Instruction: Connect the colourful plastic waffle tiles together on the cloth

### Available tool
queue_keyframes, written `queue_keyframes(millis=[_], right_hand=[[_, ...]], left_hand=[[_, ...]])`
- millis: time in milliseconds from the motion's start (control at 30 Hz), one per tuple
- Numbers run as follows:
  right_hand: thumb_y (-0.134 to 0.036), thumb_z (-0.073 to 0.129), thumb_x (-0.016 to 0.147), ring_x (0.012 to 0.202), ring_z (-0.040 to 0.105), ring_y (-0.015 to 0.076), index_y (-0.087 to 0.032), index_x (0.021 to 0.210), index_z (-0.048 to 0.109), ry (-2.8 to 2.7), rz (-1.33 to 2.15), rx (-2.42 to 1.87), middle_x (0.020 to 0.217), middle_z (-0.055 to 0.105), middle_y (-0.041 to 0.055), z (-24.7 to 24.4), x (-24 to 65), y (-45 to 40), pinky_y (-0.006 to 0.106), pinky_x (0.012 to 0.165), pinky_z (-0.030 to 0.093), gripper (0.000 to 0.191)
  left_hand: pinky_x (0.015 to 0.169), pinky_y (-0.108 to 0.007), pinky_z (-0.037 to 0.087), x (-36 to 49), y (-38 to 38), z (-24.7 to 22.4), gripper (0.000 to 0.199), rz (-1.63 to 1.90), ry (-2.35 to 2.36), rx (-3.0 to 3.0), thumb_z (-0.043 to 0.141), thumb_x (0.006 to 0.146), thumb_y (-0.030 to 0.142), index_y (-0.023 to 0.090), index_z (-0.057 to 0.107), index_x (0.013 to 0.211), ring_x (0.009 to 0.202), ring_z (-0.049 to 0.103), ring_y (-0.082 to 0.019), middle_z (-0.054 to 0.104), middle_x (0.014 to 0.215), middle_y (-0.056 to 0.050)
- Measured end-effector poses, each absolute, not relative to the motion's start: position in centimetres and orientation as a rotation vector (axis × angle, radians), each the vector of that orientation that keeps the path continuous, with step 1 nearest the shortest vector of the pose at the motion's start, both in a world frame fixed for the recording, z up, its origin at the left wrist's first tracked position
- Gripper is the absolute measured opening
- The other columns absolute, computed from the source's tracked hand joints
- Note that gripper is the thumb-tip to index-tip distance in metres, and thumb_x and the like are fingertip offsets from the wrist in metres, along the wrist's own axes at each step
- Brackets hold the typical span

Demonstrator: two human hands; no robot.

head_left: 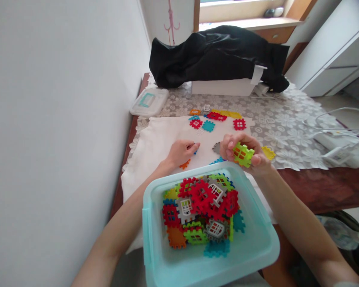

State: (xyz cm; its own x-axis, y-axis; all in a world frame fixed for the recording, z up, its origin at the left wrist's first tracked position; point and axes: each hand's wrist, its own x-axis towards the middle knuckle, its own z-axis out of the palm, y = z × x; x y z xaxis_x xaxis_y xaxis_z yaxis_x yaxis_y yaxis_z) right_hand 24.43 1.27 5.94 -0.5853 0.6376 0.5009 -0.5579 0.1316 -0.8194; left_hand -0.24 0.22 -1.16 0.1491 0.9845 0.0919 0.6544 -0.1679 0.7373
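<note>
My right hand is closed around a lime-green interlocking plastic block with window openings, held up just beyond the tub's far right corner. Over the white cloth, my left hand is curled, its fingertips on a small blue block that they mostly hide. An orange block lies just below that hand. Between my forearms is a light turquoise tub. Inside it is a heap of red, grey, green, orange and blue blocks, among them a red block near the top.
On the white cloth lie a teal block, a red block and several others. A clear lid rests at the table's left edge. Black fabric covers something at the back. White cables are at right.
</note>
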Motion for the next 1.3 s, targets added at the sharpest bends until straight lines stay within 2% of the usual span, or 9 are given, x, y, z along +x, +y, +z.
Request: queue_keyframes(millis=[200, 367, 467, 667, 933, 1067, 1300], right_hand=[[-0.07, 0.079, 0.083, 0.057, 0.044, 0.012, -0.032, 0.104, 0.073, -1.395, 1.577, -0.013, 0.075, 0.052, -0.0014, 6.8, 25.4, 1.1, 0.026, 0.051, 0.039, 0.044], [-0.066, 0.083, 0.083, 0.073, 0.058, 0.0171, -0.028, 0.116, 0.077, -1.74, 1.533, -0.007, 0.085, 0.063, 0.0039, 6.7, 26.1, 0.8, 0.031, 0.066, 0.048, 0.051], [-0.06, 0.086, 0.084, 0.079, 0.062, 0.0178, -0.023, 0.121, 0.077, -1.902, 1.49, -0.004, 0.094, 0.067, 0.0072, 7.1, 26.2, 0.4, 0.031, 0.071, 0.051, 0.053], [-0.052, 0.089, 0.083, 0.093, 0.07, 0.0191, -0.023, 0.129, 0.076, -2.11, 1.35, 0.033, 0.11, 0.073, 0.0107, 8.2, 25.7, -0.4, 0.03, 0.083, 0.056, 0.056], [-0.055, 0.083, 0.089, 0.097, 0.077, 0.0218, -0.024, 0.13, 0.078, -2.125, 1.341, 0.249, 0.111, 0.081, 0.0115, 8.0, 25.2, 0.0, 0.033, 0.091, 0.055, 0.052], [-0.053, 0.082, 0.091, 0.1, 0.078, 0.0213, -0.019, 0.125, 0.08, -2.12, 1.344, 0.293, 0.107, 0.082, 0.0123, 7.8, 25.0, 0.1, 0.032, 0.093, 0.054, 0.047], [-0.052, 0.079, 0.094, 0.11, 0.078, 0.0246, -0.017, 0.122, 0.082, -2.074, 1.383, 0.259, 0.108, 0.083, 0.0138, 7.9, 24.8, -0.1, 0.034, 0.101, 0.056, 0.045]], left_hand=[[0.058, -0.033, 0.018, -0.3, 0.2, -1.2, 0.057, 0.785, 1.553, 1.883, 0.051, 0.1, 0.058, 0.02, 0.036, 0.058, 0.057, 0.031, -0.013, 0.03, 0.057, 0.003], [0.058, -0.033, 0.018, -0.3, 0.1, -1.1, 0.057, 0.79, 1.564, 1.877, 0.05, 0.1, 0.058, 0.02, 0.039, 0.059, 0.058, 0.029, -0.012, 0.032, 0.058, 0.003], [0.058, -0.033, 0.018, -0.2, 0.1, -1.0, 0.057, 0.789, 1.578, 1.876, 0.05, 0.1, 0.057, 0.019, 0.039, 0.06, 0.059, 0.027, -0.012, 0.031, 0.06, 0.003], [0.057, -0.032, 0.018, -0.3, 0.0, -1.1, 0.057, 0.784, 1.594, 1.862, 0.049, 0.101, 0.059, 0.019, 0.038, 0.061, 0.059, 0.028, -0.011, 0.031, 0.06, 0.004], [0.058, -0.032, 0.018, -0.1, -0.1, -0.4, 0.057, 0.784, 1.57, 1.852, 0.05, 0.1, 0.059, 0.019, 0.039, 0.061, 0.059, 0.03, -0.011, 0.034, 0.059, 0.003], [0.059, -0.032, 0.019, -0.1, -0.1, -0.5, 0.056, 0.795, 1.581, 1.858, 0.05, 0.101, 0.056, 0.018, 0.041, 0.061, 0.06, 0.034, -0.012, 0.039, 0.058, 0.003], [0.059, -0.032, 0.018, -0.2, 0.0, -0.6, 0.057, 0.799, 1.56, 1.865, 0.05, 0.102, 0.055, 0.018, 0.039, 0.06, 0.058, 0.031, -0.011, 0.035, 0.056, 0.004]])
